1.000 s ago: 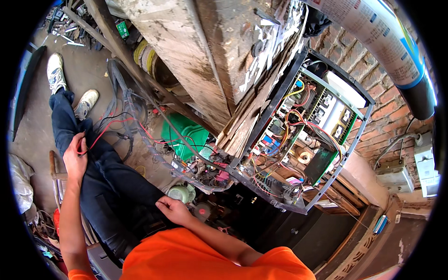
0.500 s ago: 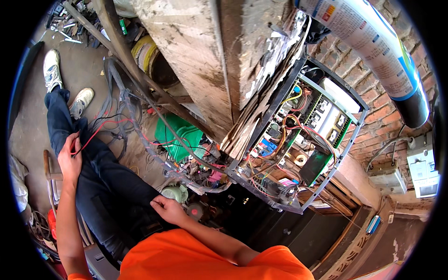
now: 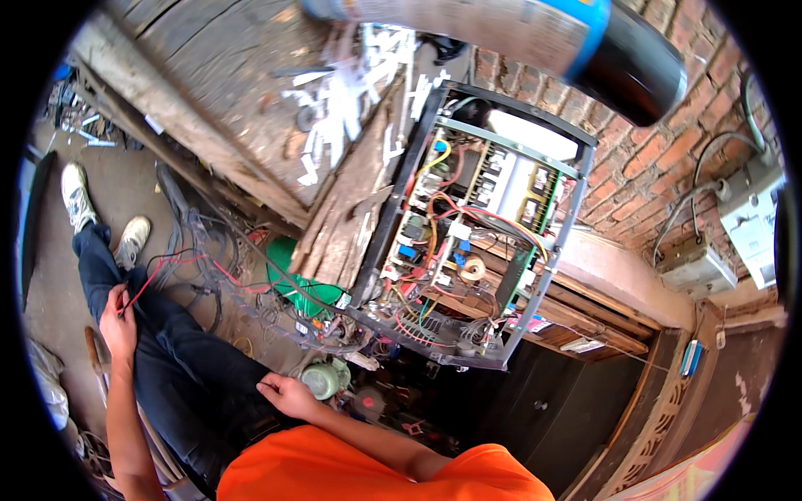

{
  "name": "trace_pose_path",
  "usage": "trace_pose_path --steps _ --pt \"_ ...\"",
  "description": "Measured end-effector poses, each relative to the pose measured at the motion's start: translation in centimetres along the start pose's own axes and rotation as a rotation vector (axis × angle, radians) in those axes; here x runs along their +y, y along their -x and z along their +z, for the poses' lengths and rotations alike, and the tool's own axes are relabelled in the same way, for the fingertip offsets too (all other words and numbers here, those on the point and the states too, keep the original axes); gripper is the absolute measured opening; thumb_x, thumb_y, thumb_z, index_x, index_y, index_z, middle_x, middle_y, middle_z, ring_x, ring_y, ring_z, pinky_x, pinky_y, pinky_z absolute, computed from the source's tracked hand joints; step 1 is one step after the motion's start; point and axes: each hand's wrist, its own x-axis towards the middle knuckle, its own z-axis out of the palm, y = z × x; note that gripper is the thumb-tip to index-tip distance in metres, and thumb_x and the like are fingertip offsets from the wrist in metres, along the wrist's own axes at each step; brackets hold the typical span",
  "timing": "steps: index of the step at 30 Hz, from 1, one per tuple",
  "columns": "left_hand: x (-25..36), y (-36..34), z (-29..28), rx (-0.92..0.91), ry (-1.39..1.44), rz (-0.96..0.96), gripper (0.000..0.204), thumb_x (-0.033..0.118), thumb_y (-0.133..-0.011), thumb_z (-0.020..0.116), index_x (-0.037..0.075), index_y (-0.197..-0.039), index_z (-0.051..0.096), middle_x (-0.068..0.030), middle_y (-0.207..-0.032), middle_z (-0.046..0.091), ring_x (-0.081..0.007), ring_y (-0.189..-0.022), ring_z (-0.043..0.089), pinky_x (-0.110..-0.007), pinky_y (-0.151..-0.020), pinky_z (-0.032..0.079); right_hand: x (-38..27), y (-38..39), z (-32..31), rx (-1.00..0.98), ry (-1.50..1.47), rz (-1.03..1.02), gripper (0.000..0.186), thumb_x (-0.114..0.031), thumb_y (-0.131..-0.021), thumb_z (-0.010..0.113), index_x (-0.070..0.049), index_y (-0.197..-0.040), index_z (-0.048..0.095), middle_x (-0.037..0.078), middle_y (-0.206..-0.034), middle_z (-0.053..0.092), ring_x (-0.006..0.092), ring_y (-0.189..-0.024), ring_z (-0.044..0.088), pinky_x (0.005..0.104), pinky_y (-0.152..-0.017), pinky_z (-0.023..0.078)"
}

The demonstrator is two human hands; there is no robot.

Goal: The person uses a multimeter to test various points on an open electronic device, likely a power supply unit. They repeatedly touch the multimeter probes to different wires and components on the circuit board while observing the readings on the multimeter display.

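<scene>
At the left, my left hand (image 3: 119, 321) is closed on a thin red wire (image 3: 154, 271) in front of my knee. The wire runs right in a loop above a tangle of grey cables (image 3: 188, 225) on the floor. My right hand (image 3: 286, 394) rests on my thigh, fingers curled in, with nothing seen in them. Right of centre, above and beyond that hand, an opened electrical unit (image 3: 472, 225) sits in a metal frame. Circuit boards, a copper-coloured coil (image 3: 473, 267) and red, yellow and black wires show inside it; neither hand touches it.
A large cylinder (image 3: 468, 25) with a black end hangs across the top, close to the view. Rough wooden boards (image 3: 225, 83) stand at upper left. A green plastic piece (image 3: 292, 288) and a pale green motor-like part (image 3: 322, 377) lie near my legs. Meter boxes (image 3: 756, 225) hang on the brick wall.
The view has shifted, so the unit and the cylinder appear farther left. My left hand keeps the red wire and sits slightly lower in view; my right hand stays on my thigh.
</scene>
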Motion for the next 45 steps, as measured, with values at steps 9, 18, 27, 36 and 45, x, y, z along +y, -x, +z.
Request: trace_pose_path --steps 9,18,27,36,45 --pt "1.0 -0.8 -1.7 -0.073 -0.127 0.007 0.016 0.019 -0.096 0.057 0.012 -0.109 0.064 -0.0201 -0.096 0.068 -0.0431 -0.087 0.064 -0.048 -0.075 0.05 -0.1 0.8 -0.7 -0.048 -0.122 -0.065 0.024 -0.025 -0.096 0.062 -0.003 -0.101 0.065 0.013 -0.089 0.07 0.0229 -0.081 0.068 0.0338 -0.075 0.052" --pt "1.0 0.1 -3.7 -0.201 0.463 -0.214 0.02 0.025 -0.1 0.057 0.006 -0.103 0.064 0.0009 -0.073 0.059 -0.0053 -0.051 0.048 -0.022 -0.044 0.038 -1.2 1.3 -1.3 -0.075 -0.292 -0.18 0.028 -0.03 -0.095 0.062 -0.003 -0.1 0.066 0.012 -0.087 0.069 0.0217 -0.08 0.066 0.0331 -0.073 0.051" --pt "15.3 1.9 -11.9 -0.301 0.183 -0.106 0.013 0.014 -0.098 0.061 0.005 -0.105 0.066 -0.0027 -0.085 0.066 -0.0098 -0.071 0.059 -0.025 -0.06 0.05 -4.3 1.5 -2.8 -0.042 -0.43 -0.279 0.032 -0.036 -0.093 0.062 -0.006 -0.1 0.068 0.017 -0.09 0.07 0.0328 -0.084 0.069 0.0404 -0.072 0.053" --pt "28.1 5.0 -17.0 -0.109 -0.298 0.458 0.013 -0.002 -0.089 0.062 0.002 -0.102 0.064 -0.0165 -0.092 0.064 -0.0323 -0.082 0.065 -0.037 -0.075 0.052 -6.4 2.8 -6.6 0.068 -0.38 -0.41 0.027 -0.034 -0.092 0.064 -0.008 -0.099 0.067 0.015 -0.091 0.071 0.0346 -0.087 0.069 0.0423 -0.076 0.054" --pt "40.2 9.8 -17.9 -0.25 -0.327 0.721 0.017 0.01 -0.092 0.061 0.003 -0.106 0.065 -0.0143 -0.088 0.065 -0.03 -0.078 0.064 -0.035 -0.072 0.051 -7.4 6.0 -10.4 0.225 -0.621 -0.748 0.023 -0.028 -0.093 0.063 -0.005 -0.094 0.064 0.015 -0.088 0.068 0.0363 -0.085 0.067 0.0446 -0.073 0.053"
